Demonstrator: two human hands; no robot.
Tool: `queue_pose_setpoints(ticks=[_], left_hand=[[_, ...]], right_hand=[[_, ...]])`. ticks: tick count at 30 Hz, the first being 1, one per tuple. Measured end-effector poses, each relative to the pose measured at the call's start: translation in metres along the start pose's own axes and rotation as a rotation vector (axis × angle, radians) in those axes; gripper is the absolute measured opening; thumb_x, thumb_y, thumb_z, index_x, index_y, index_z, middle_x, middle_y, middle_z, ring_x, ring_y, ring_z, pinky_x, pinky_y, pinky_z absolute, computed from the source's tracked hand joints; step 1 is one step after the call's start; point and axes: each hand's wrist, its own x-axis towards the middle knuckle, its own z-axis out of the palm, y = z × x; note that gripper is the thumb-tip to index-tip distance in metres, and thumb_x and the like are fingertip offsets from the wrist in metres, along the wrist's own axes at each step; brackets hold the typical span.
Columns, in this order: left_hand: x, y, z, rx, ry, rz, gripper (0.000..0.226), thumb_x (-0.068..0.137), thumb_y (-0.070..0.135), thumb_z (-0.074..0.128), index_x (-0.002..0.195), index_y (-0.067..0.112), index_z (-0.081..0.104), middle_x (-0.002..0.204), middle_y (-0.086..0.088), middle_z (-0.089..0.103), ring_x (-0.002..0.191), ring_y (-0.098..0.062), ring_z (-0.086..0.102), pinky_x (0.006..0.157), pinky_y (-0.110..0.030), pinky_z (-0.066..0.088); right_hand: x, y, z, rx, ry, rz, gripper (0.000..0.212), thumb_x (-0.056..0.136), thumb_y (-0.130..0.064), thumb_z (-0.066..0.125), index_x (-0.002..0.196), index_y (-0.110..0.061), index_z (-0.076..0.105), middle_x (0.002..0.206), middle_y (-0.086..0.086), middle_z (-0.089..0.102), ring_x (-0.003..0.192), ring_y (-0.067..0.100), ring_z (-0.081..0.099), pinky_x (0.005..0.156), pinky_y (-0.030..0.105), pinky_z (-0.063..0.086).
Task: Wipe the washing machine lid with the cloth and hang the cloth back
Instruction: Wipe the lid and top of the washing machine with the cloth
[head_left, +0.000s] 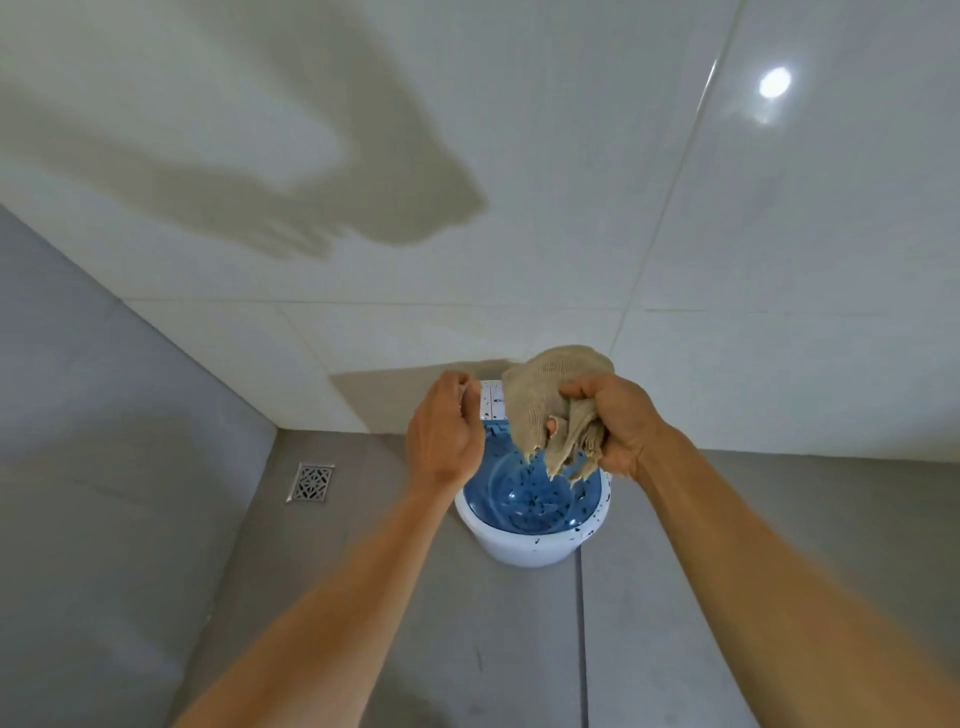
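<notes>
A small white washing machine (524, 545) stands on the grey floor against the white tiled wall. Its translucent blue lid (530, 499) is speckled with dark spots. A bunched beige cloth (550, 400) hangs above the lid, gripped by my right hand (618, 421). One fingertip pokes through a hole in the cloth. My left hand (444, 426) hovers beside the cloth on the left, fingers curled, with what looks like a thin edge of fabric pinched at its fingertips. The machine's white control panel (492, 400) shows between the two hands.
A metal floor drain (310, 482) sits in the grey floor to the left, near the corner. White glossy wall tiles (675, 234) fill the upper view, with a light reflection at top right. A grey wall (104, 389) closes the left side.
</notes>
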Motion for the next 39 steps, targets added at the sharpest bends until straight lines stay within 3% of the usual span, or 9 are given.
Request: queue_pose_setpoints(ticks=[8,11,18,22,25,28,31,35,39], left_hand=[[-0.041,-0.099,0.101,0.118,-0.132,0.173,0.027,0.099,0.02,0.045,0.121,0.008,0.056,0.121,-0.009,0.059,0.11,-0.025,0.053,0.089,-0.028,0.042],[-0.044,-0.124,0.138,0.161,-0.158,0.25,0.035,0.099,0.02,0.048,0.129,0.003,0.054,0.13,-0.013,0.057,0.122,-0.029,0.051,0.104,-0.038,0.042],[-0.06,-0.171,0.196,0.23,-0.124,0.234,0.066,0.098,0.045,0.015,0.144,0.005,0.04,0.152,-0.013,0.036,0.145,-0.026,0.025,0.119,-0.041,0.021],[-0.065,-0.191,0.216,0.191,-0.061,0.258,0.066,0.099,0.046,0.017,0.146,0.005,0.036,0.155,-0.012,0.03,0.147,-0.022,0.018,0.121,-0.037,0.015],[-0.067,-0.19,0.217,0.183,-0.052,0.257,0.058,0.101,0.04,0.024,0.149,0.006,0.029,0.159,-0.009,0.022,0.148,-0.019,0.01,0.119,-0.029,0.0],[-0.07,-0.187,0.211,0.233,-0.114,0.25,0.056,0.103,0.036,0.023,0.152,0.008,0.02,0.161,-0.008,0.011,0.149,-0.017,-0.001,0.115,-0.027,-0.012],[-0.067,-0.185,0.206,0.298,-0.144,0.258,0.06,0.102,0.04,0.015,0.152,0.007,0.015,0.162,-0.009,0.008,0.149,-0.019,-0.003,0.115,-0.028,-0.012],[-0.064,-0.19,0.209,0.28,-0.124,0.3,0.083,0.089,0.054,-0.008,0.152,0.007,0.017,0.161,-0.008,0.009,0.149,-0.019,-0.003,0.115,-0.028,-0.012],[-0.065,-0.192,0.213,0.253,-0.083,0.304,0.082,0.09,0.053,-0.006,0.151,0.006,0.023,0.16,-0.009,0.015,0.149,-0.019,0.003,0.119,-0.031,-0.004]], right_hand=[[0.097,0.06,-0.047,0.072,0.028,-0.131,0.017,0.092,-0.006,0.057,0.109,-0.002,0.053,0.111,0.029,0.061,0.086,0.038,0.064,0.079,0.051,0.056],[0.131,0.072,-0.053,0.022,0.047,-0.195,0.013,0.096,-0.011,0.053,0.106,-0.003,0.054,0.107,0.026,0.062,0.095,0.04,0.062,0.094,0.061,0.05],[0.175,0.091,-0.057,-0.027,-0.024,-0.356,0.034,0.09,-0.025,0.059,0.112,0.001,0.06,0.107,0.026,0.064,0.085,0.037,0.065,0.079,0.057,0.055],[0.192,0.103,-0.06,-0.052,-0.026,-0.477,0.035,0.09,-0.03,0.054,0.103,-0.001,0.069,0.104,0.024,0.068,0.08,0.034,0.067,0.065,0.043,0.056],[0.202,0.11,-0.06,-0.04,-0.002,-0.514,0.047,0.092,-0.04,0.048,0.113,-0.001,0.064,0.11,0.025,0.069,0.085,0.037,0.066,0.065,0.042,0.055],[0.198,0.116,-0.052,-0.071,0.017,-0.53,0.045,0.093,-0.035,0.045,0.1,0.004,0.065,0.085,0.027,0.068,0.073,0.036,0.064,0.064,0.044,0.053],[0.2,0.111,-0.045,-0.356,0.089,-0.668,0.034,0.088,-0.025,0.049,0.067,-0.001,0.062,0.054,0.015,0.061,0.053,0.03,0.059,0.062,0.043,0.052],[0.218,0.11,-0.026,-0.937,0.25,-1.005,0.041,0.101,-0.038,0.039,0.083,-0.006,0.057,0.074,0.007,0.061,0.067,0.02,0.055,0.064,0.034,0.046],[0.253,0.129,-0.018,-1.449,0.032,-1.197,0.032,0.103,-0.035,0.042,0.084,-0.014,0.056,0.085,0.002,0.061,0.077,0.019,0.057,0.074,0.036,0.045]])
